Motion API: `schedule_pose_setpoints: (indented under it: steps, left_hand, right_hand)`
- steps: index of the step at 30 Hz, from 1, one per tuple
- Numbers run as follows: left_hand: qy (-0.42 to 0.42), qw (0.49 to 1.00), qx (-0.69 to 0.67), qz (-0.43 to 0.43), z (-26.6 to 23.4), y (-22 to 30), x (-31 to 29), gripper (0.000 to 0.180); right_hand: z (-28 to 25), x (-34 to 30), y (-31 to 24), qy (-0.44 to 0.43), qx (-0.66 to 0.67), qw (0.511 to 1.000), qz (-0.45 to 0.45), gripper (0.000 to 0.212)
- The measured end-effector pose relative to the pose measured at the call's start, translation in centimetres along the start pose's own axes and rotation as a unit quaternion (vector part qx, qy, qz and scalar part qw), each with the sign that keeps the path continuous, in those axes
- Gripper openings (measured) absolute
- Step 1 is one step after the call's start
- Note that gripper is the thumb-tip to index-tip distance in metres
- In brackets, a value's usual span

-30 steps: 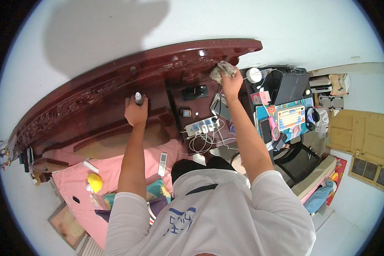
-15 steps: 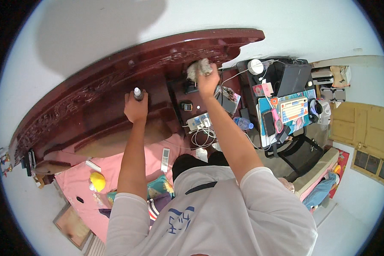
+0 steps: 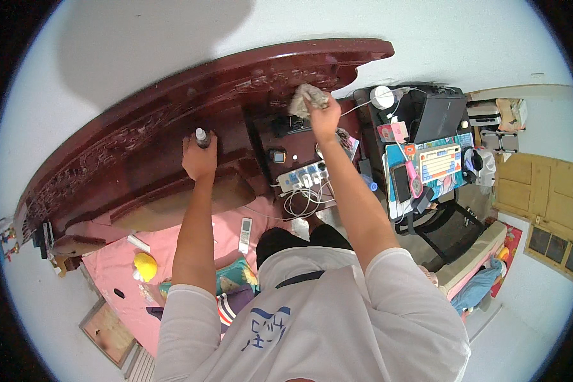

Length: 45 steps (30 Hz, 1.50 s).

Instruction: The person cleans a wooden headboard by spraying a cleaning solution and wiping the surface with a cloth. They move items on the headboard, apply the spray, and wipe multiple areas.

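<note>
My left hand (image 3: 199,160) is wrapped round a small dark bottle with a clear-white cap (image 3: 202,138), held upright in front of the dark red wooden headboard (image 3: 172,137). Further right, my right hand (image 3: 325,118) grips a crumpled greyish-beige cloth (image 3: 304,102) near the right end of the headboard's carved band. Whether the cloth touches the wood I cannot tell. Below it lies a dark red bedside cabinet top bearing a small square-screened device (image 3: 277,156) and a white power strip (image 3: 302,176) with several plugs and looped cables.
A desk on the right holds a black laptop (image 3: 438,118), a light keyboard (image 3: 439,162), a phone (image 3: 400,183) and a round white device (image 3: 381,97). On the pink bed (image 3: 127,299) are a white remote (image 3: 245,235) and a yellow plush (image 3: 145,267). A black chair (image 3: 442,235) stands by the desk.
My right hand has moved slightly right with the cloth, which is bunched differently, uncovering more of the power strip. The left hand with the bottle has shifted a little left.
</note>
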<state>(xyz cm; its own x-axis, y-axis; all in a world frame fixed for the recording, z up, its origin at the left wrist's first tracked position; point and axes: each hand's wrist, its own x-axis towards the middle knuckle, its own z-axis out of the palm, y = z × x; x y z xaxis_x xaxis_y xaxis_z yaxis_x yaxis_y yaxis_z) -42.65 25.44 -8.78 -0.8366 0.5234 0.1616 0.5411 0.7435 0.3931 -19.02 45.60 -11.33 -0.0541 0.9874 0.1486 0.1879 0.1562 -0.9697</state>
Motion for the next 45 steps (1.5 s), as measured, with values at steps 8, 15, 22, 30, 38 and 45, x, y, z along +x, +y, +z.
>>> schedule_pose_setpoints:
  steps: [8,15,22,30,38,45]
  left_hand:
    - [0.042,0.998,0.006,0.039,-0.2,0.1,-0.2,0.046]
    - [0.011,0.999,0.009,0.030,-0.2,0.4,0.0,0.046]
    - [0.021,0.999,0.010,0.028,-0.2,0.6,-0.1,0.046]
    - [0.009,1.000,-0.009,0.025,0.2,-0.2,0.0,0.047]
    - [0.073,0.996,0.016,0.043,0.9,-0.4,0.0,0.047]
    - [0.014,0.999,-0.011,0.031,-0.3,0.1,-0.4,0.046]
  right_hand:
    - [-4.9,3.5,-1.1,0.048,0.093,0.994,0.035,0.022]
    - [-4.5,3.3,-1.2,0.066,0.057,0.996,0.027,0.024]
    - [-2.8,2.4,-2.7,0.036,0.048,0.997,0.048,0.025]
    - [-2.0,2.5,-3.6,-0.054,0.243,0.946,0.206,0.023]
    - [-4.3,4.1,-1.4,0.063,0.388,0.886,0.247,0.036]
    - [-1.2,2.6,-3.9,0.142,0.353,0.912,0.155,0.033]
